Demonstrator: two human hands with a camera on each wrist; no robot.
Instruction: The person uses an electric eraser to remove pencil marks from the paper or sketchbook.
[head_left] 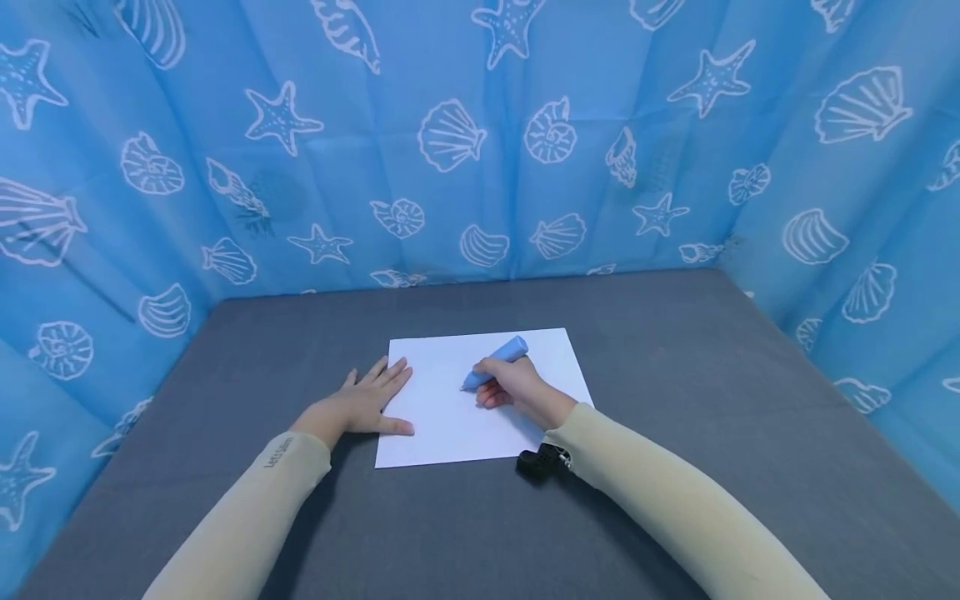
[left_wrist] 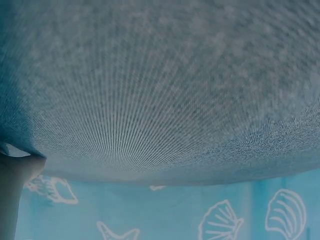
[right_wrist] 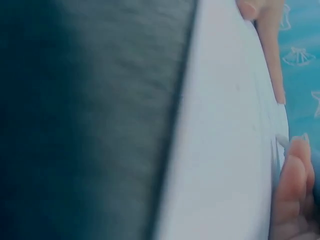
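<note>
A white sheet of paper lies on the grey table. In the head view, my left hand rests flat over its left edge, fingers spread and thumb on the paper. My right hand holds a thick blue pen, slanted with its narrow tip down at about the middle of the sheet. Whether the tip touches the paper is hard to tell. No marks are visible in the head view. In the right wrist view, the right hand's curled fingers appear at the lower right, beside the paper.
Grey cloth covers the table. Behind and at the sides hangs a blue curtain printed with white shells and starfish. A small black device sits under the right wrist, by the sheet's front edge.
</note>
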